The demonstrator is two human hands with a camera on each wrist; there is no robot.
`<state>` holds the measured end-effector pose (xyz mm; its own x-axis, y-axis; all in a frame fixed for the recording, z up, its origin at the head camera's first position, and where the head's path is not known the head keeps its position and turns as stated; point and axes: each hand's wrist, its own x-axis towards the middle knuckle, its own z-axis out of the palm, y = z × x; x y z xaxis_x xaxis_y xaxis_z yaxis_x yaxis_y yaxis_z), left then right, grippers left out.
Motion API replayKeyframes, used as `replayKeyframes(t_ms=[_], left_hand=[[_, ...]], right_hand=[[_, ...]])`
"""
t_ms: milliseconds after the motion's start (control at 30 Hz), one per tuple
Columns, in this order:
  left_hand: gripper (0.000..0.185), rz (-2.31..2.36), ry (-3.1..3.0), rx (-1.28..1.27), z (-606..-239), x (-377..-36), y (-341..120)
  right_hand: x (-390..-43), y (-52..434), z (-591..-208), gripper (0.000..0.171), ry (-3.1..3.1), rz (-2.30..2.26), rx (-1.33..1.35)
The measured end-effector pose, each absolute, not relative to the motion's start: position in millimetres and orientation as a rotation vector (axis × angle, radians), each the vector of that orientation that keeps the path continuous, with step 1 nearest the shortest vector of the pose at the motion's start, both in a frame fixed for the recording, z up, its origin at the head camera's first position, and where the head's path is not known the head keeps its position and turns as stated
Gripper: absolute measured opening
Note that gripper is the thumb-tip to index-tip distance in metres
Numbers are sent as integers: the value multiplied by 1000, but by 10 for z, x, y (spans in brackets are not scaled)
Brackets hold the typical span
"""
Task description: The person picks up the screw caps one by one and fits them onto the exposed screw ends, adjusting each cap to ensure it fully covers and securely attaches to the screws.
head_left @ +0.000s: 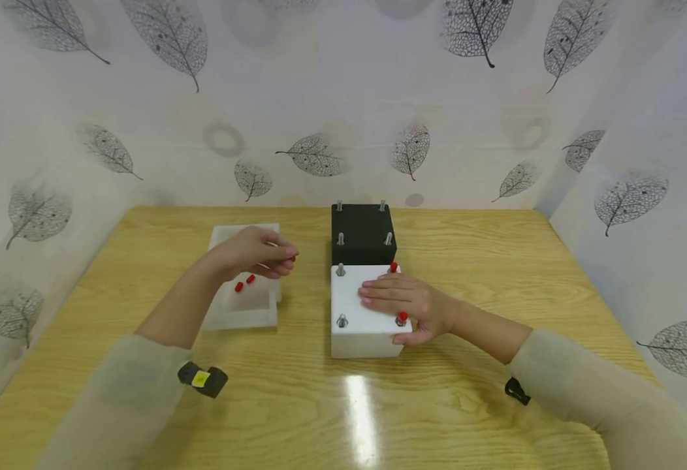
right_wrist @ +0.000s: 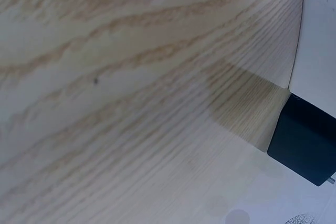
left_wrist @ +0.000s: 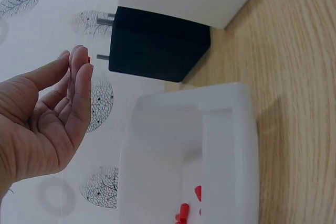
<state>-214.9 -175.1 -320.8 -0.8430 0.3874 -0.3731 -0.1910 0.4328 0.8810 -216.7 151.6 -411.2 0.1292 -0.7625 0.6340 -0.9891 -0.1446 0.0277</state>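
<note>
Your left hand (head_left: 255, 253) hovers over the white tray (head_left: 243, 310) on the wooden surface (head_left: 467, 261), fingers (left_wrist: 79, 77) drawn together at the tips around a small red cap (head_left: 292, 259) that barely shows between them; the left wrist view shows only a sliver of red behind those fingertips. Two more red caps (head_left: 243, 282) lie loose inside the tray, under your wrist. Your right hand (head_left: 408, 303) rests flat on top of the white block (head_left: 361, 333), fingers straight and close together, thumb down against the block's right edge. The white block carries four upright posts: the far left post (head_left: 340, 269) and near left post (head_left: 341, 320) stand bare metal, while the far right post (head_left: 393, 267) and near right post (head_left: 401, 318) each wear a red cap, the near one peeking out beside your palm. Just behind the white block and touching it sits a black block (head_left: 362, 234) with four bare metal posts of its own. The tray lies to the left of both blocks, near them yet apart. A leaf-patterned curtain (head_left: 320, 98) closes in the surface on three sides.
</note>
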Motion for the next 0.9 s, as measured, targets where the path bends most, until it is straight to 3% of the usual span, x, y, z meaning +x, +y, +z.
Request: replayKeyframes(t_ms=[900], left_hand=[[27, 1488, 2047, 256, -3117, -2137, -1212]], right_hand=[[-2162, 1521, -4106, 59, -1674, 682, 1974]])
